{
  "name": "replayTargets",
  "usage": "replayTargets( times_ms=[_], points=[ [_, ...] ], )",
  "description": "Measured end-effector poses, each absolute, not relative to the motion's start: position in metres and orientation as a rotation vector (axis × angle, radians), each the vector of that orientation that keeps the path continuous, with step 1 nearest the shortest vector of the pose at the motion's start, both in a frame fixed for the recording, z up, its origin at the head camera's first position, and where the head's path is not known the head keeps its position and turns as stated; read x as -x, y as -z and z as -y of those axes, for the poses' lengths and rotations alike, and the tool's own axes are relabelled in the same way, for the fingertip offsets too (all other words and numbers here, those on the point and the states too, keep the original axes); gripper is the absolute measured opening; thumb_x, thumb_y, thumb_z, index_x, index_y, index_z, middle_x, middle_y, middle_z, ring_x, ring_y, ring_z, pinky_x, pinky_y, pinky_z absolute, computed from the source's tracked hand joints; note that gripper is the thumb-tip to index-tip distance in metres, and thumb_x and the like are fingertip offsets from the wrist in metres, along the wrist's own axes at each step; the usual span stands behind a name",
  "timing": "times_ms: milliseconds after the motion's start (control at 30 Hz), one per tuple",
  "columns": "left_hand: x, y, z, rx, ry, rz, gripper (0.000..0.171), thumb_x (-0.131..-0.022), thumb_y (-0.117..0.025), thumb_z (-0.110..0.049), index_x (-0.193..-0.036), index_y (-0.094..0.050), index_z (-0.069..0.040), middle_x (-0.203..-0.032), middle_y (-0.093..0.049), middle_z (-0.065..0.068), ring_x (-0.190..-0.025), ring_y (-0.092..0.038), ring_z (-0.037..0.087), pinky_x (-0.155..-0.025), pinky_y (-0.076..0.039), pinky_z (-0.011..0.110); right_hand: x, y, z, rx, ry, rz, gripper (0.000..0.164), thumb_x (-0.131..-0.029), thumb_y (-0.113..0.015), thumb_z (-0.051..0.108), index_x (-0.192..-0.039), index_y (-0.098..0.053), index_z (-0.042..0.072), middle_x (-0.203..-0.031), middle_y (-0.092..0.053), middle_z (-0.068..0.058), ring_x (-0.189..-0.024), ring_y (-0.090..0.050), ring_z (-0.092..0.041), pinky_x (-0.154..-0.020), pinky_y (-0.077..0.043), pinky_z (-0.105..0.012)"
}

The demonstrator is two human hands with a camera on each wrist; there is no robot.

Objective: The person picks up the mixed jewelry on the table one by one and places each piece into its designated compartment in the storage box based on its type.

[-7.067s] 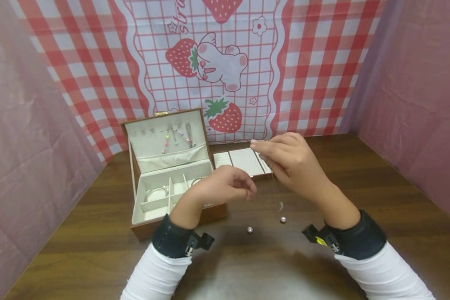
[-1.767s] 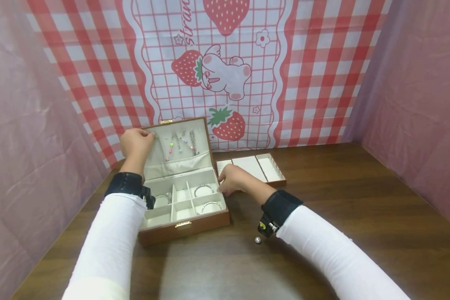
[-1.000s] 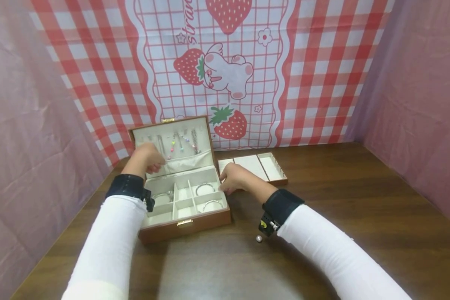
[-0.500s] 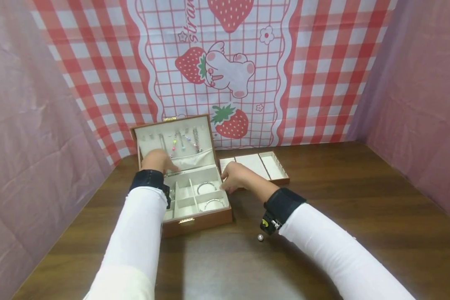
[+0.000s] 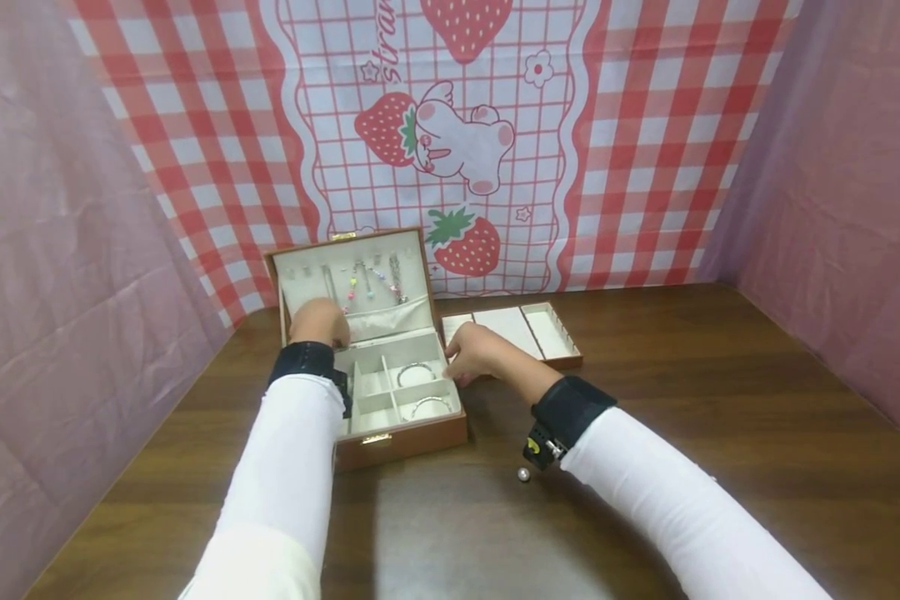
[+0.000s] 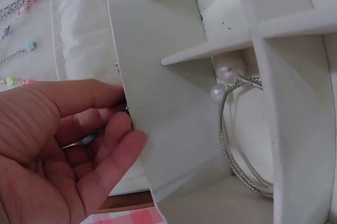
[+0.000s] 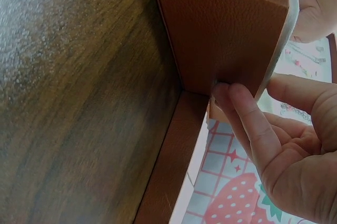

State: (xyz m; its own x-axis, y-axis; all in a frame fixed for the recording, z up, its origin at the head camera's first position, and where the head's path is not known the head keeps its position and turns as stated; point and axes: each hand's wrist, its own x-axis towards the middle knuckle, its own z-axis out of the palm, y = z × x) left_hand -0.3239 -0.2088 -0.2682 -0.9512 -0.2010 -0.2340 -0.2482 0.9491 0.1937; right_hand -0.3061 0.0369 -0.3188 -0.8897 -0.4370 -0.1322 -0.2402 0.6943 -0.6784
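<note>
An open brown jewelry box (image 5: 401,448) with a cream lining has its lid raised. My left hand (image 5: 319,322) is at the lid's fabric pocket (image 6: 84,29), near the back wall of the base. Its curled fingertips pinch a small dark glinting bit, apparently the lower end of the thin necklace (image 5: 329,282) hanging from a lid hook; the fingers hide most of it. With the thumb over the rim and fingers against the outside, my right hand (image 7: 289,145) grips the box's right side wall. Bracelets lie in the compartments, one a silver bangle (image 6: 227,150) with pearl ends.
Behind the right hand sits a shallow divided tray (image 5: 506,325), close to the box. A pearl-like bead (image 5: 523,474) lies on the wooden table (image 5: 720,400) by the right wrist. Beaded necklaces (image 5: 371,283) hang in the lid. A checked cloth (image 5: 645,150) stands behind.
The right hand held a fine chain with a crescent pendant, then moved to the box's side. My left hand went from the lid's upper left corner down to the pocket; a necklace now hangs there.
</note>
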Motion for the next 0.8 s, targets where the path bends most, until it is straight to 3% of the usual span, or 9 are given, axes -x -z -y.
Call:
replayTargets(
  times_ms=[100,267,433,600,800],
  points=[
    [0.327,0.266,0.21,0.304,-0.322,-2.815,0.02,-0.085,-0.062,-0.017,-0.069,-0.062,-0.006,-0.084,-0.057,0.009,-0.079,-0.053,0.023,-0.066,-0.048,0.031,0.306,0.319,-0.038,0.539,0.991,-2.625,0.041,-0.082,-0.074,0.002,-0.119,-0.063,-0.01,-0.104,-0.069,-0.02,-0.065,-0.07,-0.016,-0.064,-0.057,-0.026],
    [0.326,0.267,0.209,0.232,-0.305,-2.787,0.032,-0.089,-0.058,-0.021,-0.059,-0.054,-0.01,-0.064,-0.051,0.001,-0.066,-0.052,0.018,-0.063,-0.044,0.027,0.306,0.319,-0.039,0.543,0.999,-2.625,0.041,-0.082,-0.073,0.001,-0.12,-0.063,-0.011,-0.107,-0.069,-0.021,-0.065,-0.07,-0.017,-0.064,-0.057,-0.026],
    [0.324,0.273,0.219,0.193,-0.619,-2.69,0.027,-0.091,-0.05,-0.012,-0.065,-0.048,-0.006,-0.056,-0.05,0.0,-0.049,-0.052,0.01,-0.055,-0.05,0.022,0.303,0.32,-0.037,0.543,1.012,-2.615,0.041,-0.082,-0.073,0.001,-0.119,-0.063,-0.011,-0.102,-0.07,-0.02,-0.064,-0.07,-0.017,-0.063,-0.057,-0.026],
    [0.325,0.27,0.227,0.242,-0.848,-2.617,0.018,-0.091,-0.053,-0.01,-0.076,-0.055,0.0,-0.064,-0.063,0.005,-0.057,-0.064,0.012,-0.065,-0.057,0.026,0.303,0.319,-0.037,0.547,0.965,-2.642,0.04,-0.082,-0.073,0.003,-0.119,-0.064,-0.009,-0.093,-0.071,-0.016,-0.063,-0.069,-0.016,-0.063,-0.057,-0.026],
    [0.323,0.266,0.236,0.225,-0.925,-2.647,0.015,-0.087,-0.055,-0.005,-0.076,-0.062,0.002,-0.06,-0.064,0.002,-0.053,-0.064,0.009,-0.062,-0.056,0.023,0.305,0.318,-0.037,0.544,0.959,-2.646,0.041,-0.083,-0.073,0.004,-0.12,-0.062,-0.01,-0.093,-0.072,-0.016,-0.063,-0.07,-0.015,-0.064,-0.057,-0.025]
  ],
)
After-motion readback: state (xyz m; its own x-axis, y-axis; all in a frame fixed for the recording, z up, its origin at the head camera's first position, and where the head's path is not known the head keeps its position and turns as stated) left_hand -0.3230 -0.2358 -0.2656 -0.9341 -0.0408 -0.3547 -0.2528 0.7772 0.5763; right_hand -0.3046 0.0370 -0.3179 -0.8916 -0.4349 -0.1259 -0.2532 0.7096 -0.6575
